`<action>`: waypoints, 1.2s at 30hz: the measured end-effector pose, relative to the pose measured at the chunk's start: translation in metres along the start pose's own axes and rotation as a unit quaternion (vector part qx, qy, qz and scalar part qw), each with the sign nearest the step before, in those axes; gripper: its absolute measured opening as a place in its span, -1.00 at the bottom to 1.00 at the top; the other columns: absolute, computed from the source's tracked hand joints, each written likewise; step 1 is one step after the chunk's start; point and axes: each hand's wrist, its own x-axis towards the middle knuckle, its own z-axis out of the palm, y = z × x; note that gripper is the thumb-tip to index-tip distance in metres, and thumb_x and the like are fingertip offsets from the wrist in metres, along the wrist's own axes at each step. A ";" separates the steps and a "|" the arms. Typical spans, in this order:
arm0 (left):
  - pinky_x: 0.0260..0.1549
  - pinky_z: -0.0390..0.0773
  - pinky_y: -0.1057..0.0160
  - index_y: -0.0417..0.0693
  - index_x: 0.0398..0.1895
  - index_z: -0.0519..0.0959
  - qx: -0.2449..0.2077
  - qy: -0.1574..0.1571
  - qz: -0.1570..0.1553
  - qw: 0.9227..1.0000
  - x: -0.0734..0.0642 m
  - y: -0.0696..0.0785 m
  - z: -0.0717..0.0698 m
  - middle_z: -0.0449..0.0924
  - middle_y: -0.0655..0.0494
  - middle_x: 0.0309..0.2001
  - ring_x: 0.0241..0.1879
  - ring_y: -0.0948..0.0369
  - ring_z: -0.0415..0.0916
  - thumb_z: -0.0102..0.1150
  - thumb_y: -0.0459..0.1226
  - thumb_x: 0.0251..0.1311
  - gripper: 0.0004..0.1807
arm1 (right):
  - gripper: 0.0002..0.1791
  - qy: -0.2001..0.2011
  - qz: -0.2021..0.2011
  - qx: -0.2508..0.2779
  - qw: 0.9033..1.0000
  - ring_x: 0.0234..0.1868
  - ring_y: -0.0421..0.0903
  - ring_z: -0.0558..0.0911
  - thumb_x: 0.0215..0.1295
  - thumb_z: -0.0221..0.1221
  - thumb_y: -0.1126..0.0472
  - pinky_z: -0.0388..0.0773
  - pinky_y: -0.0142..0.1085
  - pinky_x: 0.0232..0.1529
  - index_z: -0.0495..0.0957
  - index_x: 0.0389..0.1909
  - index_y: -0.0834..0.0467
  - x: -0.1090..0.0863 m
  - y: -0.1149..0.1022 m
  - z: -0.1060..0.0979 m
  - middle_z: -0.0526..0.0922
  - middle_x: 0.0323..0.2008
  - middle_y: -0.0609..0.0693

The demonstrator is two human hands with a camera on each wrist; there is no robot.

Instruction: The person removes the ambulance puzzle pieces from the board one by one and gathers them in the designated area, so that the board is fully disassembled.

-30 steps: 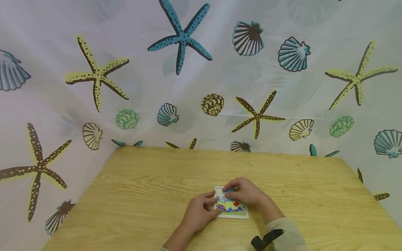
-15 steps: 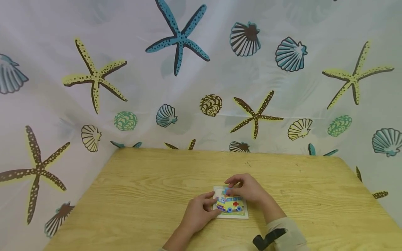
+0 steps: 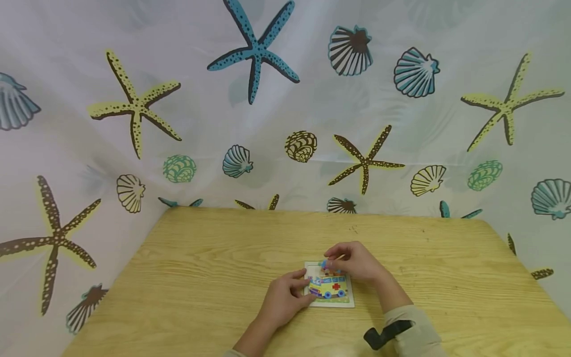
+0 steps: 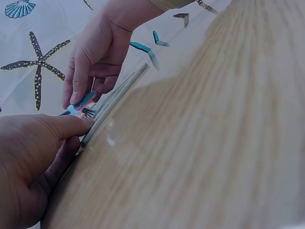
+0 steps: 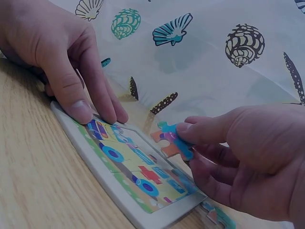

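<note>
A framed jigsaw puzzle (image 3: 331, 304) with a white border lies on the table, showing a yellow ambulance with a red cross. My left hand (image 3: 283, 300) rests on its left edge, the thumb on the near corner and the fingers spread along the border. My right hand (image 3: 359, 263) pinches a puzzle piece (image 5: 167, 139), blue, orange and green, between thumb and fingers. In the right wrist view that piece is tilted above the far part of the puzzle. A bare pale patch (image 3: 314, 270) shows at the puzzle's upper left.
Another colourful piece (image 5: 219, 215) lies by the puzzle's edge, partly hidden under the right hand. The wood-grain table (image 3: 200, 263) is enclosed by a white curtain (image 3: 285, 109) printed with starfish and shells. A black strap (image 3: 388, 334) sits on the right sleeve.
My right hand has drawn slightly back and to the right from the puzzle's upper area with the piece still pinched. The left hand has stayed on the frame.
</note>
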 end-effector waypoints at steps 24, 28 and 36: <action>-0.47 0.48 0.45 -0.26 0.01 0.68 -0.010 0.015 -0.020 1.000 -0.001 0.002 0.001 0.52 -0.10 0.30 -0.47 0.38 0.42 0.49 -0.23 0.06 -0.55 | -0.65 -0.050 0.032 0.065 0.996 -0.21 -0.15 0.67 0.32 0.31 0.18 0.69 -0.27 -0.13 0.64 0.00 0.33 -0.018 0.024 -0.042 0.71 -0.12 0.11; -0.46 0.47 0.45 -0.24 0.00 0.69 -0.009 0.021 -0.022 0.999 -0.002 0.001 0.002 0.53 -0.07 0.30 -0.46 0.38 0.42 0.50 -0.22 0.05 -0.55 | -0.65 -0.044 0.036 0.066 0.996 -0.20 -0.15 0.70 0.32 0.30 0.18 0.70 -0.27 -0.10 0.66 0.00 0.35 -0.021 0.027 -0.049 0.71 -0.05 0.16; -0.43 0.47 0.45 -0.22 0.01 0.69 -0.010 0.015 -0.025 1.000 -0.003 0.001 0.003 0.51 -0.05 0.32 -0.44 0.36 0.41 0.49 -0.23 0.07 -0.57 | -0.66 -0.027 0.077 0.083 0.993 -0.25 -0.12 0.69 0.34 0.28 0.20 0.70 -0.28 -0.14 0.65 0.01 0.36 -0.030 0.030 -0.059 0.73 -0.13 0.11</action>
